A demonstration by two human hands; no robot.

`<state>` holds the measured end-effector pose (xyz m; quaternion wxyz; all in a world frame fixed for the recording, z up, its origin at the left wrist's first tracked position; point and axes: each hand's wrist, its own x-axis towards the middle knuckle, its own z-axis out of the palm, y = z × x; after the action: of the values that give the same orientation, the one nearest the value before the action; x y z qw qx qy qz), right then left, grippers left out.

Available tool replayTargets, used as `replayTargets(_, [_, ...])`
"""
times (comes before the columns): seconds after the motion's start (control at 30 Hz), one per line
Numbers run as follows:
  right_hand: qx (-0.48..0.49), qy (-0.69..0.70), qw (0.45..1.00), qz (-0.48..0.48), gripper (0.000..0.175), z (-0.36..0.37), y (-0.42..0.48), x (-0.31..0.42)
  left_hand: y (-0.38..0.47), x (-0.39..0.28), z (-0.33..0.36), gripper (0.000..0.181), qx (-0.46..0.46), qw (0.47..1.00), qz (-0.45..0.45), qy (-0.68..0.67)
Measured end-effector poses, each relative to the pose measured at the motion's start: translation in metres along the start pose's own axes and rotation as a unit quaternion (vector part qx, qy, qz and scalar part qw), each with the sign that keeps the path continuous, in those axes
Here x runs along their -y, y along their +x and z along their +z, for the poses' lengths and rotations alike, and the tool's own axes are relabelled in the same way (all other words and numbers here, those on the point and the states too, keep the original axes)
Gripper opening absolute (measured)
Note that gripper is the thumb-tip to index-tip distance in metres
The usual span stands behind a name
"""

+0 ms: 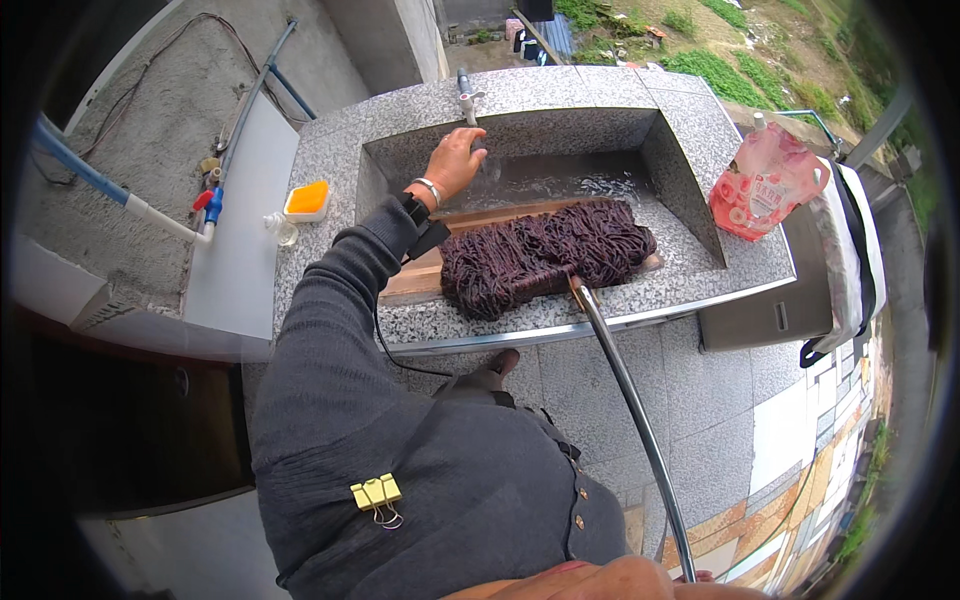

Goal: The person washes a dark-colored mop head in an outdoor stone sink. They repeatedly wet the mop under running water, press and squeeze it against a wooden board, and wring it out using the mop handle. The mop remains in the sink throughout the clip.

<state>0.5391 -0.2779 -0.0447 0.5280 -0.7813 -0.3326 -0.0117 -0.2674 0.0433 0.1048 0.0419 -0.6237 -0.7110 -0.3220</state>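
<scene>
My left hand [454,161] is just below the faucet [468,97], empty, with fingers loosely curved. Water runs beside it into the granite-look sink [679,176]. The soaked mop head [540,255], made of dark purple-brown strings, rests on a wooden board [412,279] at the sink's near side. From it a shiny metal mop handle [630,390] slants down towards me. Only a bit of my right hand [703,576] shows at the bottom edge, against the handle's lower end; most of its grip is hidden.
On the left ledge are an orange-topped tub [307,201] and a small clear bottle [280,229]. A pink refill pouch [765,184] stands at the right corner, beside a grey cabinet [772,292]. A red-handled valve [208,202] joins pipes along the left wall.
</scene>
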Motion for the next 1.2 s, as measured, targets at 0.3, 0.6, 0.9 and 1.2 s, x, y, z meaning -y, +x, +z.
replayTargets(0.3, [-0.001,-0.305,0.951,-0.039,0.033,0.062,-0.090,0.041,0.124,0.116,0.079,0.042,0.086,0.966,-0.016,0.243])
replayTargets(0.6, [-0.059,-0.416,0.907,-0.031,0.038,0.041,-0.088,0.044,0.114,0.127,0.073,0.037,0.253,0.926,0.075,0.270])
replayTargets(0.9, [-0.134,-0.468,0.873,-0.006,0.043,0.016,-0.077,0.033,0.080,0.111,0.063,0.030,0.067,0.927,0.314,0.194])
replayTargets(1.2, [0.108,-0.415,0.896,-0.116,0.054,0.038,-0.114,0.065,0.068,0.104,0.220,0.032,0.412,0.881,0.173,0.155])
